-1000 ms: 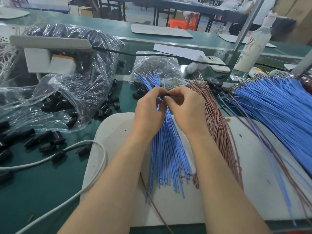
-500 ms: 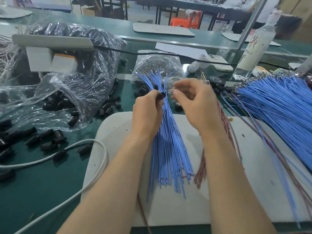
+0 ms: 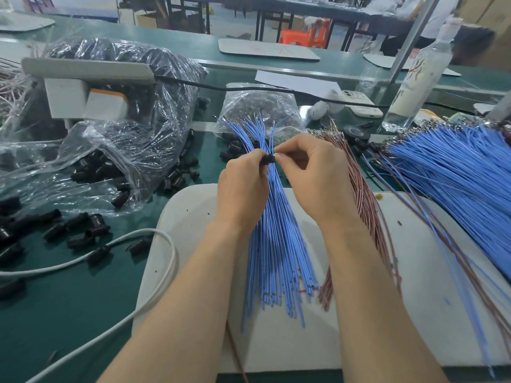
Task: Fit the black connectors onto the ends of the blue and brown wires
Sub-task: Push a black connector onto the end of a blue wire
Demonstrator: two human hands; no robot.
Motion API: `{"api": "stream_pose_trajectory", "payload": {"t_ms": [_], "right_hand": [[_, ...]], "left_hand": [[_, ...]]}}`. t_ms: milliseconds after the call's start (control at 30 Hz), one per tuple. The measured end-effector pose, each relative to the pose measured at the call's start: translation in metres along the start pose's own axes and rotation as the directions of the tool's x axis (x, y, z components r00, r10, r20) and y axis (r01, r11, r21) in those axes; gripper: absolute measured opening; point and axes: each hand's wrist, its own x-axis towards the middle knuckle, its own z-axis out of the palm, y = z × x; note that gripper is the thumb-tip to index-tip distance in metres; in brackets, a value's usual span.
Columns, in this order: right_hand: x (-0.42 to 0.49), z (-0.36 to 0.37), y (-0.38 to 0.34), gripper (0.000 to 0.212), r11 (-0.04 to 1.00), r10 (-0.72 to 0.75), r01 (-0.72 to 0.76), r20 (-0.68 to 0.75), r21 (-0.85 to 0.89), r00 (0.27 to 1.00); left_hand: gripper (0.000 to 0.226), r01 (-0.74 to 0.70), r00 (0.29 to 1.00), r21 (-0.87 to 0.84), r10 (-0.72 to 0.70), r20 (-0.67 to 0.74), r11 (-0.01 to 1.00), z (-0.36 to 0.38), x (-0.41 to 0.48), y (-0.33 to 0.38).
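Mating the black connector (image 3: 268, 159) to a wire end (image 3: 275, 156) over the blue wires (image 3: 276, 244)
My left hand (image 3: 243, 194) pinches it, small, likely hard and slick; my right hand (image 3: 312, 178) pinches the wire end just behind its tip, best there as it looks floppy. Half a second ago the hands were apart; now they meet

The left hand (image 3: 243, 189) and right hand (image 3: 318, 178) are bare, and both forearms (image 3: 193, 299) are bare as far as the lower edge of view
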Motion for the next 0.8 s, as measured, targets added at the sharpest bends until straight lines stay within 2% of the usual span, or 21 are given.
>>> {"api": "stream_pose_trajectory", "payload": {"t_ms": [200, 400, 533, 800], "right_hand": [[0.001, 0.001, 0.002, 0.009, 0.998, -0.007, 0.005, -0.037, -0.055, 0.999], [0.004, -0.011, 0.017, 0.01, 0.996, 0.085, -0.086, -0.014, -0.023, 0.996], [0.005, -0.015, 0.021, 0.009, 0.995, 0.098, -0.098, 0.031, -0.015, 0.995], [0.004, -0.017, 0.022, 0.009, 0.993, 0.104, -0.099, 0.087, -0.061, 0.991]], "left_hand": [[0.022, -0.034, 0.999, 0.039, 0.033, 0.019, 0.999, 0.001, 0.001, -0.001], [0.019, -0.053, 0.982, -0.191, 0.085, 0.166, 0.98, -0.003, 0.003, -0.005], [0.011, -0.11, 0.977, -0.156, 0.135, 0.164, 0.982, -0.004, 0.003, -0.006], [0.016, -0.186, 0.963, -0.093, 0.201, 0.181, 0.978, -0.004, 0.003, -0.005]]}}
